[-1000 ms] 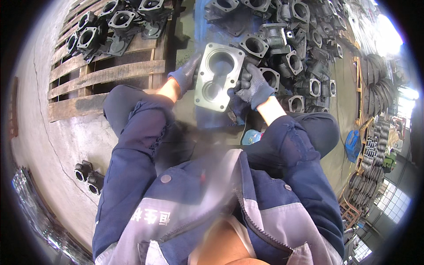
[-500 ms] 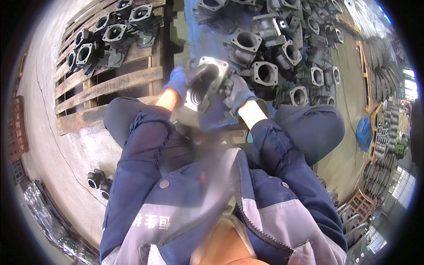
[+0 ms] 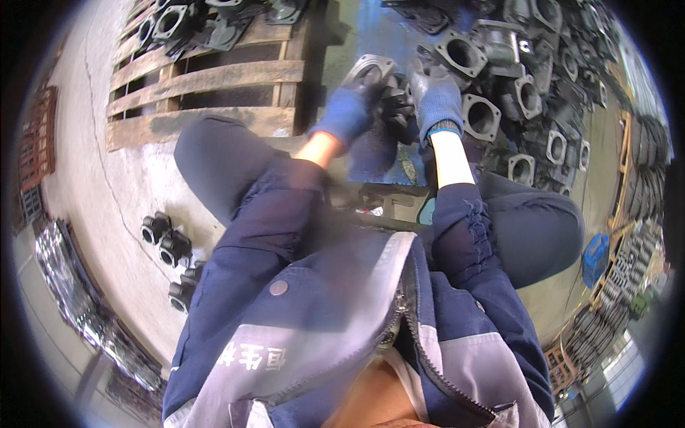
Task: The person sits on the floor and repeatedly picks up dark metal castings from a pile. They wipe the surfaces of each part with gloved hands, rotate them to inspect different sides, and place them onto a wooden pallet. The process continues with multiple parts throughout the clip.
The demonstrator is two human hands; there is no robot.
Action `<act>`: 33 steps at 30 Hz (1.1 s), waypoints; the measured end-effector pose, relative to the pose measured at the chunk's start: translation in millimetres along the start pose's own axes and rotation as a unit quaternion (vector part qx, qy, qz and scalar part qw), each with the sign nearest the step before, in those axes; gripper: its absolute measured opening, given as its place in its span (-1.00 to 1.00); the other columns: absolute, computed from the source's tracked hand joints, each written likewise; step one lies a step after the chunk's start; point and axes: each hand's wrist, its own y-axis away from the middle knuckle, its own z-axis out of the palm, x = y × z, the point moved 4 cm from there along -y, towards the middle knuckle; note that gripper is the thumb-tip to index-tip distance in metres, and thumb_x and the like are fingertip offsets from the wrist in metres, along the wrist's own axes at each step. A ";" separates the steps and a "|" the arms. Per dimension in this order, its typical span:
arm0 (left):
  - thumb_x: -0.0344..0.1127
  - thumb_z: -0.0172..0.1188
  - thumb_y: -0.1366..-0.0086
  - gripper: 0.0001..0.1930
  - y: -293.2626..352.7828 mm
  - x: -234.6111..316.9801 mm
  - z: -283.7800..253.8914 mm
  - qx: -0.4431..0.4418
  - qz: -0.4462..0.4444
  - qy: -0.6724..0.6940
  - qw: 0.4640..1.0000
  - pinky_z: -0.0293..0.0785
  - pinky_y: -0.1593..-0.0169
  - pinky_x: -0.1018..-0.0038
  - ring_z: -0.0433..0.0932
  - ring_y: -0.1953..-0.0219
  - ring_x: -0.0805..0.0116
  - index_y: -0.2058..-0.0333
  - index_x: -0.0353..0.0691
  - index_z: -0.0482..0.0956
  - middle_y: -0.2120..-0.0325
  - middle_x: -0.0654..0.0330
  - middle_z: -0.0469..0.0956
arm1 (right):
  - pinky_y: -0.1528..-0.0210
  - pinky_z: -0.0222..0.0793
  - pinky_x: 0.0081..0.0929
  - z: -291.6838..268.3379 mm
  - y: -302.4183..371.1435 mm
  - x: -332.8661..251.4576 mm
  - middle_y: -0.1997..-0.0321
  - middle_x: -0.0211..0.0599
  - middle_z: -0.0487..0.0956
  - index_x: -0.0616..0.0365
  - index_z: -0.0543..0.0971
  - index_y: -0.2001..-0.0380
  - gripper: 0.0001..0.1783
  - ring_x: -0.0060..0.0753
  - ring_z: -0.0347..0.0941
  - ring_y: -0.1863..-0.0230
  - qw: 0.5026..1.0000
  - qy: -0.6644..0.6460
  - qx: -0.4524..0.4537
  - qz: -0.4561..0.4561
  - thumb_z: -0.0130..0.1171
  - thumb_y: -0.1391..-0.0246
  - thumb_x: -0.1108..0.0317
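My left hand (image 3: 347,113), in a blue glove with a dark palm, grips a dark metal pipe casting with a pale square flange (image 3: 374,67). The casting is over the blue work surface (image 3: 374,153), and its lower part is partly covered by the hand. Just to its right is my right hand (image 3: 437,96), gloved the same way, fingers bent forward around something dark. What those fingers hold is hidden. Beside the right hand lie two more flanged castings, one farther off (image 3: 474,63) and one nearer (image 3: 492,123).
Many similar castings (image 3: 526,96) are heaped at the right. A wooden pallet (image 3: 207,123) at the left carries several more. A few small castings (image 3: 173,250) stand on the concrete floor, left of my bent legs. A blue bin (image 3: 595,260) is at far right.
The view has shifted, so the pallet and heap sit higher. The casting was tilted with its wide opening toward me; now it is turned and farther forward. My right hand has shifted toward the heap.
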 end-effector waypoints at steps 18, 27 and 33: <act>-0.07 0.27 -0.13 -0.41 -28.5 2.7 -11.0 0.025 -0.050 -0.003 0.998 0.53 0.00 0.17 0.60 0.16 -0.07 -0.10 -0.26 0.49 0.21 -0.13 0.61 | 0.03 0.43 -0.38 216.6 170.7 8.2 0.20 -0.22 0.67 0.12 0.65 0.20 -0.69 -0.22 0.57 0.17 0.718 0.206 -0.557 -0.363 0.04 -0.22 0.17; -0.13 0.21 -0.19 -0.58 -46.1 12.7 -26.4 -0.063 -0.125 0.001 0.990 0.53 0.11 0.19 0.65 0.24 0.03 0.03 -0.22 0.52 0.28 0.02 0.66 | 0.14 0.40 -0.39 299.9 183.1 -17.8 0.27 -0.24 0.64 0.13 0.64 0.24 -0.70 -0.27 0.54 0.26 0.787 0.103 -0.576 -0.197 0.05 -0.21 0.17; -0.18 0.22 -0.17 -0.40 -35.1 9.5 -5.7 -0.013 -0.090 -0.021 0.996 0.52 0.08 0.15 0.60 0.18 -0.03 -0.15 -0.32 0.33 0.26 -0.04 0.61 | 0.21 0.38 -0.39 336.2 186.7 -32.8 0.32 -0.25 0.63 0.14 0.63 0.27 -0.71 -0.30 0.52 0.33 0.795 0.064 -0.584 -0.150 0.07 -0.21 0.17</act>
